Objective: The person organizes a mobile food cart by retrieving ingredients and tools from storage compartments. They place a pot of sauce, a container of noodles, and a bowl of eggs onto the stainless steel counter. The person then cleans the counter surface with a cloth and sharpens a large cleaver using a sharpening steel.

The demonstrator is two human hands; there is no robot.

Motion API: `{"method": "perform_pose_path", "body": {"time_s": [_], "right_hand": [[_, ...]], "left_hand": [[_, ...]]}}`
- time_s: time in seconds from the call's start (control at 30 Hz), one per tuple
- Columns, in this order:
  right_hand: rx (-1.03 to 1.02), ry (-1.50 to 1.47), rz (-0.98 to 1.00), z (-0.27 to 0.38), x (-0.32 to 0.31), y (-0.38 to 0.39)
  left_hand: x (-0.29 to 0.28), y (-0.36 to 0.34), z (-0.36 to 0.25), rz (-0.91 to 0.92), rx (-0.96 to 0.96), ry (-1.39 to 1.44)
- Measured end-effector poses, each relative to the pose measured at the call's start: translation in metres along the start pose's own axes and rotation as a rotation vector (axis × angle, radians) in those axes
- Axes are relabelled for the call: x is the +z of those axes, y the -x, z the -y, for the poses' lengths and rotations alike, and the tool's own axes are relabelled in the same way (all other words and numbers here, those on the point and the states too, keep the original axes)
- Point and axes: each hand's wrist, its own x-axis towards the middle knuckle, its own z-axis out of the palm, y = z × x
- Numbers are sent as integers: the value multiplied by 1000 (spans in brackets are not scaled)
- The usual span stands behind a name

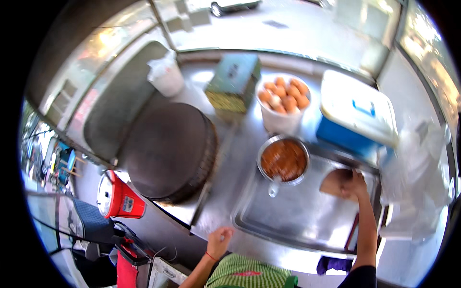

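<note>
My right hand (354, 186) reaches over the metal tray (288, 221), its fingers closed on the edge of a brown half-round flat piece (333, 183). Blur hides whether that piece is a folded flatbread or a scraper. Left of it, a steel bowl (260, 165) holds thick reddish-brown sauce (283, 160), with a spoon handle (273, 189) sticking out toward me. My left hand (220, 241) hovers by the counter's front edge, fingers curled in, nothing visible in them. A green striped apron (245, 273) covers my front.
A large round dark griddle (168, 149) stands on the left. Along the back are a white bag-topped tub (166, 79), a green box (235, 79), a bucket of eggs (283, 115) and a blue cooler (353, 132). Plastic bags (413, 173) hang right; a red bucket (127, 199) sits lower left.
</note>
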Motion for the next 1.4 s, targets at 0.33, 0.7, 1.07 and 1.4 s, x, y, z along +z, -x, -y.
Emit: {"method": "perform_pose_path", "body": {"time_s": [0.33,0.7,1.07,1.4], "right_hand": [[-527,-313,212,83,-50,138],[-481,-331,211,139,-64,280],[-357,51,14,190,-50,301],[-170,-713,591,404,127,393]], "left_hand": [[-20,20,26,-59,-134,170],[-55,54,70,-243,-10,95],[-150,82,146,-241,-215,184],[-305,76,249,-250,-259,373]]}}
